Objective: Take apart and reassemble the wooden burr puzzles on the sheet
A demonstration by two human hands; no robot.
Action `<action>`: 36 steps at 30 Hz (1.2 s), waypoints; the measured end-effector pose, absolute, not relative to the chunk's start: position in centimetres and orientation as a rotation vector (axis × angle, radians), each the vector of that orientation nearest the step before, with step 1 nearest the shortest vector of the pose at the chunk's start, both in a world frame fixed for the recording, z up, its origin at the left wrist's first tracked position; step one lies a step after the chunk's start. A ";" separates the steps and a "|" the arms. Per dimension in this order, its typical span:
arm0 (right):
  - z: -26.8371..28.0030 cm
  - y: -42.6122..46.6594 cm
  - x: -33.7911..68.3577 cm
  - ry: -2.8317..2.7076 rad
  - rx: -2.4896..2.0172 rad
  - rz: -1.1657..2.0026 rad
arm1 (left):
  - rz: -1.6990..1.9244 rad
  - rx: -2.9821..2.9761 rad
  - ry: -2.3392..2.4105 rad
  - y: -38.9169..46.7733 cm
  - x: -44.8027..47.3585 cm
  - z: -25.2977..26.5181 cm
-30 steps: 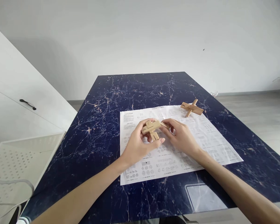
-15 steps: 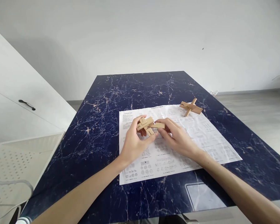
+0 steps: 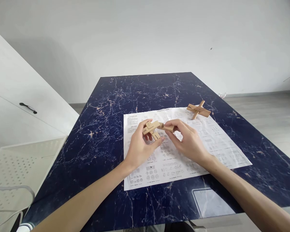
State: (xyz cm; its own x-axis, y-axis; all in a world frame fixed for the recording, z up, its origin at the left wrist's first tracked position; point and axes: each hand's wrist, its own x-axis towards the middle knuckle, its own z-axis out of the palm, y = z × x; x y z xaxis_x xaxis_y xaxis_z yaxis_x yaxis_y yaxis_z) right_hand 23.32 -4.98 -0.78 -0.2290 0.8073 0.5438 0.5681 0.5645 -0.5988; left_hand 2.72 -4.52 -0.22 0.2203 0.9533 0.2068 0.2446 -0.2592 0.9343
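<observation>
My left hand [image 3: 141, 143] is closed around a small assembly of interlocked wooden puzzle pieces [image 3: 151, 128], some marked with dark characters. Between the thumb and fingers of my right hand [image 3: 187, 138] is a notched wooden puzzle piece [image 3: 169, 128]. Its left end lies close to the assembly's right side; whether the two touch, I cannot tell. Both hands are above a printed instruction sheet [image 3: 195, 154] with rows of small diagrams. At the sheet's far right corner sits a wooden cross [image 3: 198, 110] of crossed pieces, one bearing a dark mark.
The sheet lies on a dark blue marble-patterned table [image 3: 106, 129]. A pale rectangular panel [image 3: 212, 201] is at the near edge, by my right forearm. A white cabinet [image 3: 21, 87] and a perforated white chair [image 3: 16, 170] stand left. A plain wall [image 3: 145, 35] rises behind.
My right hand has drawn slightly to the right and turned its wooden piece, so a notch now shows. The left hand and its assembly have hardly moved.
</observation>
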 end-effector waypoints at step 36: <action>-0.8 -5.2 24.1 -2.059 -0.880 0.143 | 1.036 2.056 1.257 -4.9 2.7 -1.0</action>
State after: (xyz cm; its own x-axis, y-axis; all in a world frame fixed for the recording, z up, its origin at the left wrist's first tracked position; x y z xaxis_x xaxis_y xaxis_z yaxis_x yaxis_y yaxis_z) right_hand 24.07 -5.16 -0.84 -0.3737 0.6340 0.6770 0.5345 0.7437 -0.4015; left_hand 2.70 -4.89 -1.00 0.2794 0.8976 0.3410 0.5061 -0.4395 0.7421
